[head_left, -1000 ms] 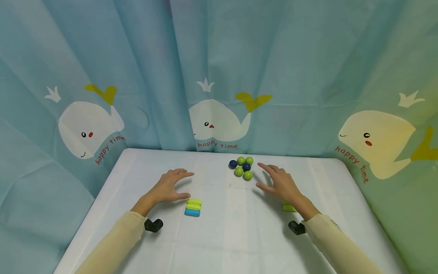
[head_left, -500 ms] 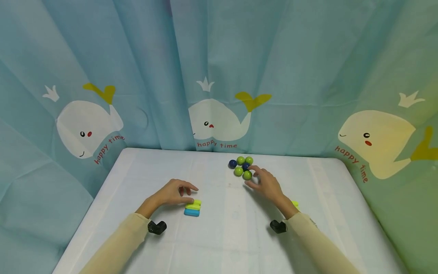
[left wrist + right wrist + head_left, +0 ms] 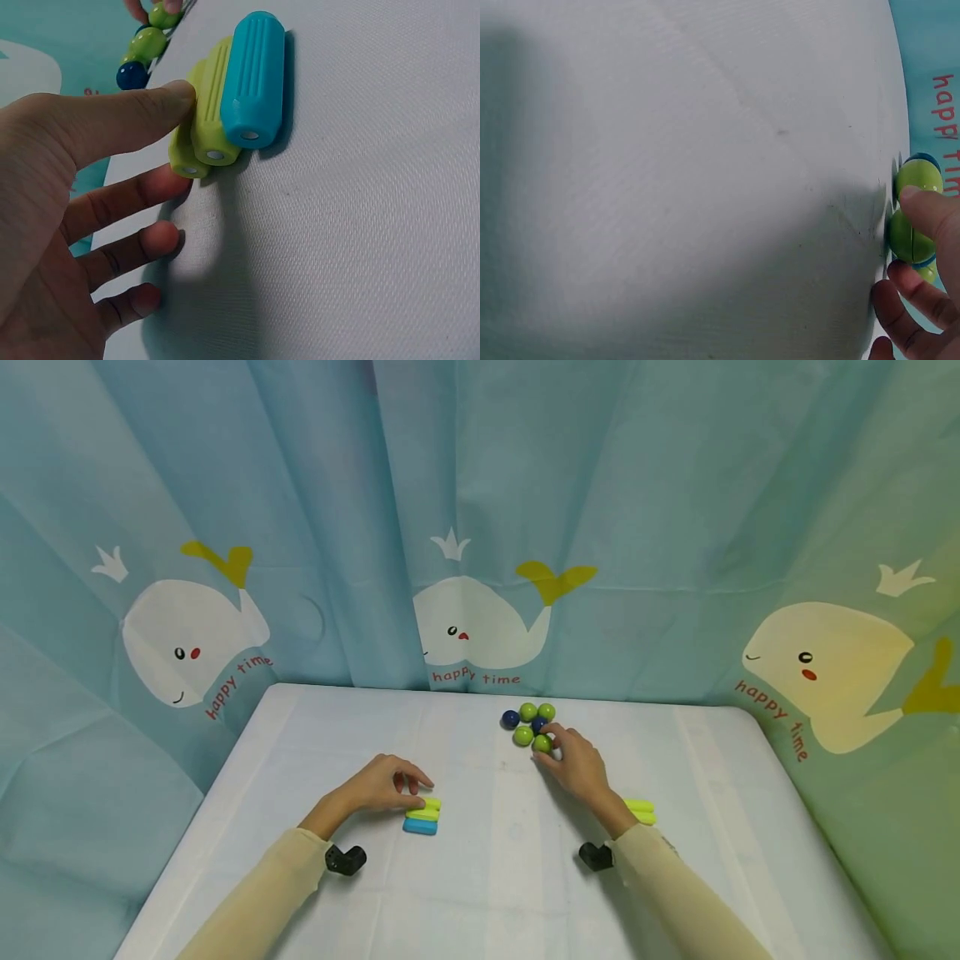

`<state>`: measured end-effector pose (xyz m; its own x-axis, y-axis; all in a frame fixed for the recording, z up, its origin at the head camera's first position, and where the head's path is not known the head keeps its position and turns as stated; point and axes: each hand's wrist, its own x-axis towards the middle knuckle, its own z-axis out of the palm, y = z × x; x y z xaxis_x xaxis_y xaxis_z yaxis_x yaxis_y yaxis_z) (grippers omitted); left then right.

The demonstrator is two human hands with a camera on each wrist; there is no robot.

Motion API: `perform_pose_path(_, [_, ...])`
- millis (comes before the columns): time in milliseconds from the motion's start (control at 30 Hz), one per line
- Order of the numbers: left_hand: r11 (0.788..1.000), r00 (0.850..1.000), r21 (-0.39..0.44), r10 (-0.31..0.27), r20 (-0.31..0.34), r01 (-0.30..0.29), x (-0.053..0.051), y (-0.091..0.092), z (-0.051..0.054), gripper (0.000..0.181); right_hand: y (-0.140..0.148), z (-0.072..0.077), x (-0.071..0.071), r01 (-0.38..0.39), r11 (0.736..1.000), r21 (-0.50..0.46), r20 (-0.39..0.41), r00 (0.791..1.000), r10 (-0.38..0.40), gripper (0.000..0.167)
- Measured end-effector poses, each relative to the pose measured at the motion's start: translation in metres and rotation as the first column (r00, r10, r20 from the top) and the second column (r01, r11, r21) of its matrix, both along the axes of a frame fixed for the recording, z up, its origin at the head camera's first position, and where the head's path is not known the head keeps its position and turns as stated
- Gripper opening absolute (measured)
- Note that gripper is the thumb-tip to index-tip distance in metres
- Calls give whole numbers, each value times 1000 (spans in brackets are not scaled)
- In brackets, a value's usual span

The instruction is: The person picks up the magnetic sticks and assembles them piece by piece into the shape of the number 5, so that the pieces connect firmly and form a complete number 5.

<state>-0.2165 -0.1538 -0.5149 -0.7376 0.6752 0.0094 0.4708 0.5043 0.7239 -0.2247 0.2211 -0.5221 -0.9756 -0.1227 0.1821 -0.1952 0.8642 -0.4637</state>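
In the head view my left hand [image 3: 375,787] is at a row of three short toy rods. Its thumb and index finger pinch the farthest yellow-green rod [image 3: 184,154], which lies against a second yellow-green rod [image 3: 214,112]. The blue rod [image 3: 255,79] is on the near side, and light metal discs show in the rod ends. Farther back, my right hand [image 3: 579,770] pinches a green ball [image 3: 909,241] between thumb and index finger. That ball sits at the near right of a cluster of green balls [image 3: 523,736] and two dark blue balls [image 3: 510,719].
Two more yellow-green rods [image 3: 641,806] lie by the right forearm, partly hidden by it. A white cloth covers the table [image 3: 465,893]. A blue-green curtain [image 3: 660,510] with printed whales hangs behind its back edge and along the sides.
My left hand has come down and nearer to the rods, its thumb now on the far one. The right hand has moved left to the balls and closed on a green one.
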Motion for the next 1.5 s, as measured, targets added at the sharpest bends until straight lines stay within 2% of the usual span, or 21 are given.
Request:
perform_pose_path(300, [1000,1000,-7,-16,3,16,-1,0,0,23,4,4,5,17,999,-40,35,999,-15,39])
perform_pose_path(600, [999,999,-35,-24,-30,23,1,2,2,22,12,5,14,-21,998,-65,53,998,24,42])
perform_pose_path(867, [998,1000,-65,-10,-14,9,5,5,6,21,17,5,25,-7,994,-112,86,996,17,39])
perform_pose_path(1200, [996,999,-90,-27,-44,23,0,10,9,13,22,5,35,-55,979,-195,118,990,79,38])
perform_pose_path(1500, [995,999,-103,-9,-42,5,-2,13,3,9,23,6,47,-66,977,-203,128,987,93,36])
